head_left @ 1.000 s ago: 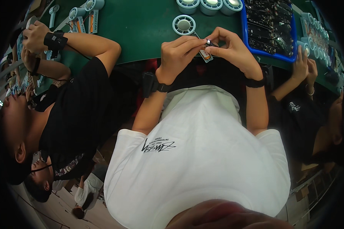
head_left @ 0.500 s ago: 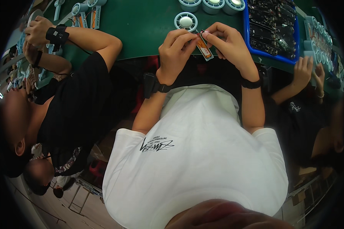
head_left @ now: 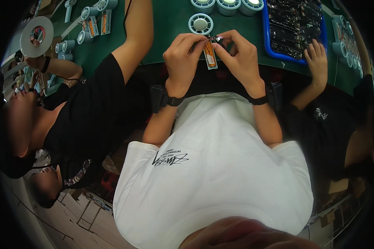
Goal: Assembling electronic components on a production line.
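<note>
A handheld fan lies between my hands, its round light-blue head (head_left: 200,24) on the green table. Below the head is its slim handle (head_left: 211,60), uncovered, with an orange battery and thin wires inside. My left hand (head_left: 181,60) is closed in a pinch at the upper left of that handle. Opposite it, my right hand (head_left: 244,58) pinches a small dark part (head_left: 217,39) with a bright spot, close to the handle's top. What kind of part it is, I cannot make out. The handle's lower end sticks out past the table's near edge.
More light-blue fan heads (head_left: 228,5) stand behind. To the right, a blue tray (head_left: 286,59) holds several black circuit boards, with a co-worker's hand (head_left: 318,62) at its edge. Another co-worker's arm (head_left: 137,33) reaches across on the left, near more fans (head_left: 91,27) and a white tape roll (head_left: 25,41).
The handle has swung from a slant to nearly straight toward me. My hands have shifted slightly left. The right co-worker's hand has come to the tray; the left co-worker's arm has reached farther over the table.
</note>
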A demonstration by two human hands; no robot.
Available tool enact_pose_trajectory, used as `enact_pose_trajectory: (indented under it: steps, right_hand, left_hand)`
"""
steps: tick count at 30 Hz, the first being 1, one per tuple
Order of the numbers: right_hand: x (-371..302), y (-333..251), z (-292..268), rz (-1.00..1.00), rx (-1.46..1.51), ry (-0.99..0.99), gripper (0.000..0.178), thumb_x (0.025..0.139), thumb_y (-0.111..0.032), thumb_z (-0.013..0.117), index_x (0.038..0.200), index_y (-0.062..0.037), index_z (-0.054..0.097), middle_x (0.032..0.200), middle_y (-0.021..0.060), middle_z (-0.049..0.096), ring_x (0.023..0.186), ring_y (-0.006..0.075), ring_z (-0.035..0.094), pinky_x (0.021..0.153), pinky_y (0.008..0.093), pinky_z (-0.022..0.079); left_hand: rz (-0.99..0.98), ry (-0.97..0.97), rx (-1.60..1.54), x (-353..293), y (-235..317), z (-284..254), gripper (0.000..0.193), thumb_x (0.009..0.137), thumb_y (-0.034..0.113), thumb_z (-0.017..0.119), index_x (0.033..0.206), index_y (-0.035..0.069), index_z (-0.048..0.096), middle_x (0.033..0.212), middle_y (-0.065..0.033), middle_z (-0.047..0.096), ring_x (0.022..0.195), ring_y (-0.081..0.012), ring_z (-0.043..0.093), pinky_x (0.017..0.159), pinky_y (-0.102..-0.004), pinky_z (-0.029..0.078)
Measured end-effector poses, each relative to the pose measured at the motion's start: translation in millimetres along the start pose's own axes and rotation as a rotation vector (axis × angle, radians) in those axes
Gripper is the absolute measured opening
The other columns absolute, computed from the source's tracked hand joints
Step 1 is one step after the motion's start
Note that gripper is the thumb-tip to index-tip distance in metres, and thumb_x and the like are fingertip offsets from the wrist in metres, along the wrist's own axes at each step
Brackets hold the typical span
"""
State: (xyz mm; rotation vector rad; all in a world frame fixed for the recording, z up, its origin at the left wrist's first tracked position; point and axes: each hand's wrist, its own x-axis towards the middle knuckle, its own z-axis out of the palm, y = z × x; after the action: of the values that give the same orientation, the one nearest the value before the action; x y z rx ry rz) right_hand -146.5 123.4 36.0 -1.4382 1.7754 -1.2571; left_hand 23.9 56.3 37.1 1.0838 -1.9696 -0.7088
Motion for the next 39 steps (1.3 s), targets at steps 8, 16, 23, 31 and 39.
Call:
enact_pose_trajectory:
  steps: [8,16,23,31,39]
  right_hand:
    - [-4.0,-6.0,13.3,-0.142,-0.094,0.065,0.024,0.092,-0.016,0.085,0.108,-0.0033,0.073,0.082,0.0055,0.070,0.062,0.0078,0.057,0.052,0.0270,0.042]
    - [-8.5,-0.7,20.0,0.024,-0.001,0.095,0.022,0.093,-0.014,0.086,0.107,-0.0023,0.073,0.087,0.0043,0.074,0.063,0.0050,0.060,0.053,0.0232,0.045]
    - [-6.2,0.9,10.8,0.015,-0.063,0.083,0.024,0.094,-0.014,0.085,0.109,-0.0008,0.073,0.091,0.0035,0.074,0.062,0.0031,0.060,0.051,0.0213,0.044]
    - [-14.2,-10.9,8.2,0.287,0.270,0.039,0.025,0.096,-0.014,0.084,0.111,0.0012,0.072,0.094,0.0037,0.075,0.058,0.0042,0.061,0.047,0.0205,0.042]
    - [-11.3,0.2,12.7,0.016,-0.065,0.092,0.028,0.091,-0.015,0.087,0.107,0.0024,0.072,0.095,0.0073,0.074,0.061,0.0073,0.060,0.052,0.0269,0.045]
  left_hand:
    - [0.139,-0.057,0.196,0.4,3.9,-11.8,0.009,0.090,0.011,0.083,0.098,0.010,0.082,0.093,-0.0055,0.074,0.072,-0.0248,0.074,0.061,-0.0356,0.058]
    - [0.197,-0.163,0.488,-33.4,21.2,-12.6,0.029,0.095,0.018,0.075,0.122,0.008,0.074,0.104,-0.0029,0.069,0.074,-0.0234,0.068,0.066,-0.0367,0.051]
    - [0.245,-0.186,0.544,-33.7,14.6,-13.0,0.040,0.095,0.019,0.075,0.133,0.007,0.069,0.114,-0.0054,0.068,0.076,-0.0253,0.066,0.068,-0.0370,0.051]
    - [0.226,-0.150,0.346,-35.8,3.8,-6.5,0.041,0.095,0.021,0.076,0.133,0.007,0.068,0.118,-0.0063,0.067,0.079,-0.0250,0.070,0.067,-0.0374,0.058]
    - [0.199,-0.166,0.342,-31.2,5.3,-3.8,0.038,0.095,0.016,0.075,0.132,0.008,0.069,0.118,-0.0079,0.069,0.082,-0.0282,0.072,0.069,-0.0400,0.059]
